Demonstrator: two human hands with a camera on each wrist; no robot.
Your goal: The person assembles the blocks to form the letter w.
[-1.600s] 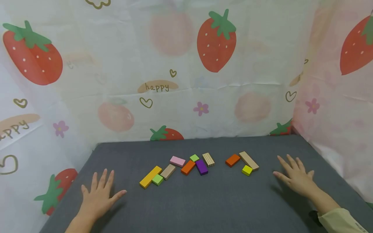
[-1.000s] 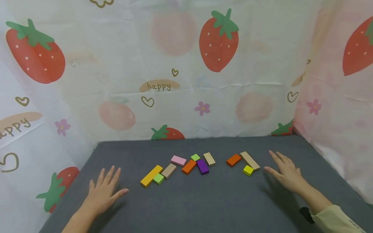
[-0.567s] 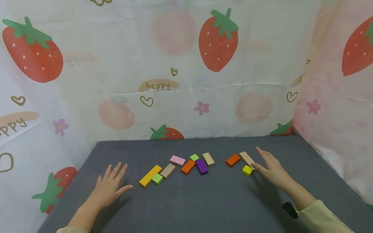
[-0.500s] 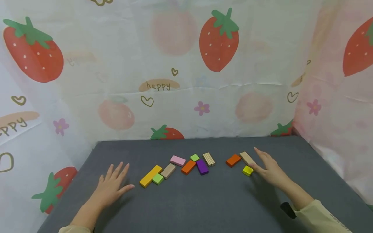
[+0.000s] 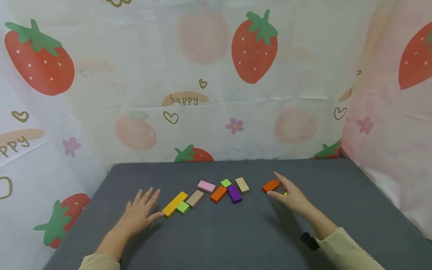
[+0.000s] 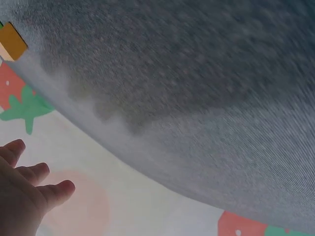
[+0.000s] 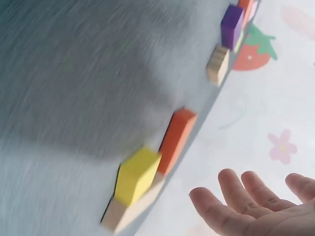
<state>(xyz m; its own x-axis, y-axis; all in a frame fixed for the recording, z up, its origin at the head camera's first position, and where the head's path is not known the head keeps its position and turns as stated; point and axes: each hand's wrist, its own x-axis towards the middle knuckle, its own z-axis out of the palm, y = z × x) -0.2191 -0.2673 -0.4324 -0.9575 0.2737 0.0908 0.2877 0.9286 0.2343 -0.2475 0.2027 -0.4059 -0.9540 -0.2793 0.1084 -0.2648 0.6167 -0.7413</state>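
My left hand [image 5: 137, 216], fingers spread, hovers over the table left of a long yellow-orange block [image 5: 174, 204]. Its thumb tip overlaps that block's near end in the head view. My right hand [image 5: 293, 197] is over the right group with its fingers extended and nothing held. Thumb and index finger lie on either side of the right end of an orange block [image 5: 270, 186] in the head view. A yellow block [image 7: 138, 176] and a long plain wooden block [image 7: 115, 215] are mostly hidden behind this hand from the head, but show in the right wrist view.
On the grey table [image 5: 216, 240] lie a green block [image 5: 183, 207], a plain wooden block [image 5: 195, 198], a pink block [image 5: 206, 186], another orange block [image 5: 218, 194], a small green block [image 5: 226, 183], a purple block [image 5: 234, 194] and a striped wooden block [image 5: 242, 185]. A strawberry-print curtain [image 5: 216, 75] stands behind.
My right hand has moved left, from beside the right group to over it, covering the wooden and yellow blocks. My left hand has moved right, toward the yellow-orange block. The blocks stay put.
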